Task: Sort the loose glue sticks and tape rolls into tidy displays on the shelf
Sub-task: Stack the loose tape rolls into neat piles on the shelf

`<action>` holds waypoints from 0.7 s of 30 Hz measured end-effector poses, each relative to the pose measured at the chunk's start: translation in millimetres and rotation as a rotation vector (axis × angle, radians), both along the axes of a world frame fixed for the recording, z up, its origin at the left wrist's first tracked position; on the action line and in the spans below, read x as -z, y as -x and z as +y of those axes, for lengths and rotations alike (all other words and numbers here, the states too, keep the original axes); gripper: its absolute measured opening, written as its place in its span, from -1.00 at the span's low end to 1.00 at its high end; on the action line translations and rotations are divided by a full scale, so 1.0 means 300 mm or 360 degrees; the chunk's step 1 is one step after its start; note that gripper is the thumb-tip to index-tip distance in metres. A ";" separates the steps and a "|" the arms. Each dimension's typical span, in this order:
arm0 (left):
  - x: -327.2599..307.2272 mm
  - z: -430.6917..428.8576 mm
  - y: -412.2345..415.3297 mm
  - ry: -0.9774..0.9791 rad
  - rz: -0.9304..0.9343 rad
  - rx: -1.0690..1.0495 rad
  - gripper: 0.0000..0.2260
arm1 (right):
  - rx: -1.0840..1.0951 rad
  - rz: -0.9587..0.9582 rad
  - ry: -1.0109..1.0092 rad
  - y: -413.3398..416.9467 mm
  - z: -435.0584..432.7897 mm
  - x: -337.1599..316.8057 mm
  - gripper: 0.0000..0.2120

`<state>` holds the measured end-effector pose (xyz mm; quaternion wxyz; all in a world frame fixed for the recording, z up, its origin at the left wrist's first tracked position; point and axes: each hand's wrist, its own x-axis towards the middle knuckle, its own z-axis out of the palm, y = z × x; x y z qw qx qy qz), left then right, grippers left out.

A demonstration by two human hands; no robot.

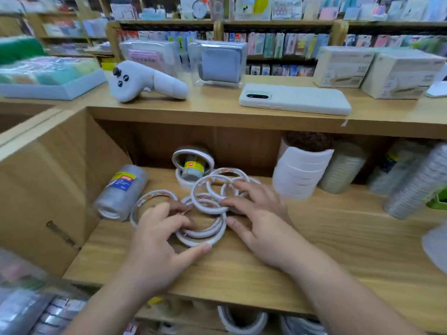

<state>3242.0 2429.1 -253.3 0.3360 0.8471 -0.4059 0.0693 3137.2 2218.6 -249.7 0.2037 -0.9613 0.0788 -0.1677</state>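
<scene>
**Both hands on the loose tape rolls**

Two bare forearms reach in from 6 o'clock onto the wooden shelf (326, 250). Left hand (159, 240) pinches the nearest rolls, fingers curled inside them and thumb on the outer rim. Right hand (261, 221) lies released, fingers spread flat on the tape rolls (208, 201), which sit heaped between and under both hands. At 10 o'clock of the heap lies a wrapped pack (121, 192); its yellow and blue label is too blurred to read. At 2 o'clock stands a white stack (302, 172).

stationery shop | wood shelves (242, 274) | packaged stock racks (278, 44) behind
</scene>
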 end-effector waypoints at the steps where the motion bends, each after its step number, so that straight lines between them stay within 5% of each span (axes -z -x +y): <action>1: 0.018 0.004 -0.004 0.0040 -0.0005 0.0020 -0.61 | 0.0040 -0.0038 0.0028 -0.006 0.001 0.011 -0.60; 8: 0.028 0.015 -0.007 0.0099 -0.0014 0.0054 -0.66 | 0.0122 -0.0416 -0.0235 0.025 -0.018 0.023 -0.80; 14: -0.056 -0.041 -0.031 -0.0530 -0.0037 -0.0057 -0.03 | 0.0101 -0.0458 -0.0325 0.162 -0.065 0.011 -0.96; 21: -0.108 -0.113 -0.070 -0.0751 -0.0093 -0.0109 0.01 | 0.0165 -0.0284 -0.0351 0.210 -0.079 0.029 -0.89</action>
